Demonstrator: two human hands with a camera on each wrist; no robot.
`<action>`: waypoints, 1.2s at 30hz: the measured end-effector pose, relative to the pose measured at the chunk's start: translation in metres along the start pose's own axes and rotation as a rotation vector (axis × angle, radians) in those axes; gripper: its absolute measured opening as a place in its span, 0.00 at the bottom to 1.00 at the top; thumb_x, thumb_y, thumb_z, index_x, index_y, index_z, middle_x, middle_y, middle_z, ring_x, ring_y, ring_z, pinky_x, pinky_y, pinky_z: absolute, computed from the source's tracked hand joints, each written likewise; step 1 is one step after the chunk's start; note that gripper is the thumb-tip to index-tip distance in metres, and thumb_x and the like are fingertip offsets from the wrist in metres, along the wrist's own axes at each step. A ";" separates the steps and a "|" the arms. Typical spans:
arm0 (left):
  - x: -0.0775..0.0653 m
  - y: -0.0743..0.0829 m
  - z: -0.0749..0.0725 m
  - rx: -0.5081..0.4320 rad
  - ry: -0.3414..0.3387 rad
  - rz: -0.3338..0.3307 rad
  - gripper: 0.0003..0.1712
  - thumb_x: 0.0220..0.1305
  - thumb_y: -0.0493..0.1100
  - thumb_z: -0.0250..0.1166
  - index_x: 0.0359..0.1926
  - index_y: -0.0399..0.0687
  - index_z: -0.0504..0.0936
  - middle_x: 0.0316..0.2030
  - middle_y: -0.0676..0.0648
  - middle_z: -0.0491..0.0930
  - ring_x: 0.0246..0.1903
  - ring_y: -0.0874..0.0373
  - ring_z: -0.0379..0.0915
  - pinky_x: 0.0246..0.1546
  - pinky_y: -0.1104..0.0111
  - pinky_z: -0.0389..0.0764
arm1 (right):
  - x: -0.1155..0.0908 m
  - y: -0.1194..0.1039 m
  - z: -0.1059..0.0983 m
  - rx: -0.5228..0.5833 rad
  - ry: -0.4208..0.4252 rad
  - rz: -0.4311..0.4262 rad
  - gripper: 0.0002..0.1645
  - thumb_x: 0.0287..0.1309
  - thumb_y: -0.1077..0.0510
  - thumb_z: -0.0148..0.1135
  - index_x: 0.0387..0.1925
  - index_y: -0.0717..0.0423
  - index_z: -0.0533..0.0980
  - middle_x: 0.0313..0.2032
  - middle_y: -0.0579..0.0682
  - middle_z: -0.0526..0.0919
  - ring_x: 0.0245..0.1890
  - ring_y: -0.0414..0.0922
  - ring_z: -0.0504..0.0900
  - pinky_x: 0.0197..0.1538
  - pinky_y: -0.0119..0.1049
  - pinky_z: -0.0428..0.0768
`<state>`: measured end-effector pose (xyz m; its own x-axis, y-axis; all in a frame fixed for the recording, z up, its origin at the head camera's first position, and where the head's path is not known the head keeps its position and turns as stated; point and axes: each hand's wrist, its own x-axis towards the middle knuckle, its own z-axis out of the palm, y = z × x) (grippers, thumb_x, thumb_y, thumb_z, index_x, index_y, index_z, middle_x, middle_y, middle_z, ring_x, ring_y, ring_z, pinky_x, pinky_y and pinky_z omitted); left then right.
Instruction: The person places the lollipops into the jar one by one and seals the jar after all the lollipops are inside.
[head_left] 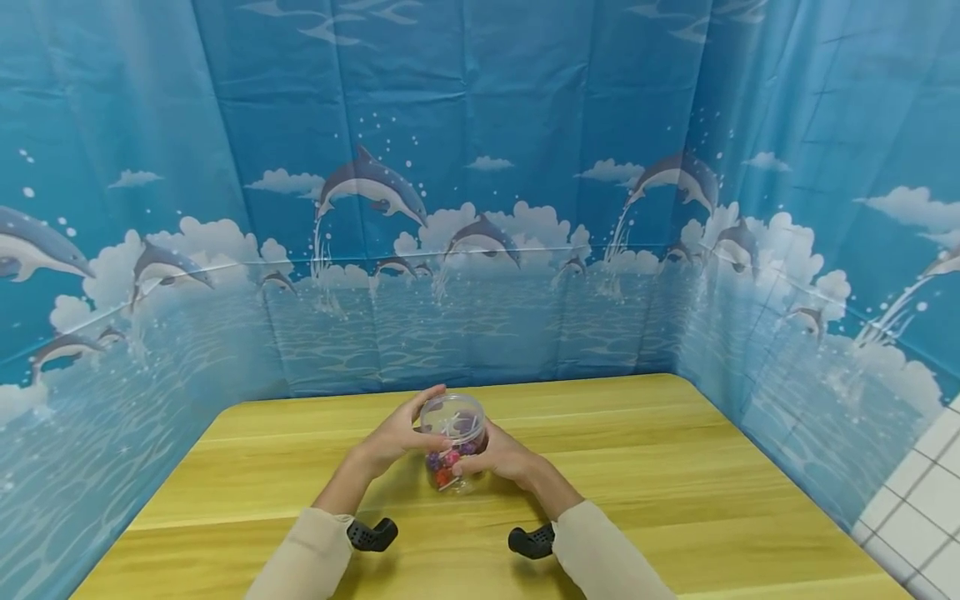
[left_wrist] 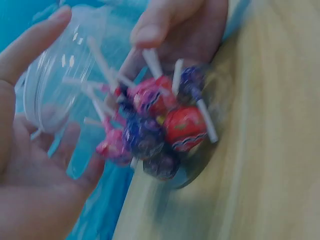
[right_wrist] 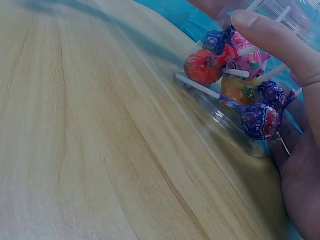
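A clear plastic jar [head_left: 453, 410] stands near the middle of the table, with several wrapped lollipops [head_left: 450, 458] inside. Their wrappers are red, pink, purple and yellow-orange, and white sticks point various ways in the right wrist view. My left hand [head_left: 393, 437] grips the jar's upper part around the rim, thumb in front and fingers behind. Lower down, my right hand [head_left: 506, 454] holds the jar's right side, its thumb across the front. The clear rim [left_wrist: 42, 95] shows in the left wrist view; whether a separate lid sits there is hard to tell.
The yellow wood-grain table [head_left: 637, 483] extends around the jar. A blue dolphin-print curtain [head_left: 480, 333] hangs behind it and along the sides. Black wrist devices [head_left: 372, 535] protrude from both sleeves. White tiles [head_left: 922, 492] appear at the far right.
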<state>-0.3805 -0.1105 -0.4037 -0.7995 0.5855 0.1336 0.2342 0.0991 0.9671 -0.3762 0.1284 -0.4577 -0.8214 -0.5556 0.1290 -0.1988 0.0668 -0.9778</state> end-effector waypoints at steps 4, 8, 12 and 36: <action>-0.007 0.004 0.010 0.061 0.117 0.004 0.57 0.60 0.43 0.77 0.82 0.52 0.52 0.78 0.43 0.51 0.71 0.38 0.59 0.59 0.47 0.75 | -0.001 -0.002 0.000 0.003 -0.012 -0.011 0.55 0.58 0.60 0.76 0.80 0.49 0.54 0.65 0.51 0.74 0.63 0.50 0.75 0.67 0.48 0.71; -0.009 0.007 0.021 0.157 0.230 -0.001 0.59 0.53 0.49 0.83 0.79 0.49 0.58 0.73 0.42 0.57 0.66 0.39 0.65 0.59 0.47 0.75 | 0.001 -0.003 0.001 -0.004 -0.022 -0.014 0.55 0.59 0.60 0.76 0.80 0.50 0.54 0.65 0.51 0.73 0.63 0.50 0.75 0.67 0.48 0.71; -0.009 0.009 0.028 0.204 0.285 0.004 0.58 0.49 0.53 0.85 0.76 0.48 0.64 0.69 0.41 0.64 0.60 0.40 0.71 0.57 0.47 0.76 | 0.000 -0.005 0.001 -0.019 -0.033 -0.019 0.54 0.59 0.61 0.75 0.79 0.48 0.55 0.66 0.52 0.71 0.63 0.50 0.74 0.67 0.48 0.71; -0.003 0.010 0.005 0.292 0.069 0.013 0.63 0.57 0.56 0.79 0.83 0.54 0.49 0.77 0.41 0.52 0.73 0.41 0.56 0.63 0.45 0.71 | -0.011 -0.026 -0.031 -0.190 -0.084 0.046 0.66 0.58 0.52 0.78 0.83 0.45 0.42 0.77 0.56 0.56 0.76 0.59 0.57 0.71 0.64 0.59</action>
<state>-0.3728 -0.1076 -0.3957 -0.8285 0.5337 0.1699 0.3860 0.3244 0.8636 -0.3786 0.1586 -0.4281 -0.7861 -0.6148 0.0633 -0.2658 0.2438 -0.9327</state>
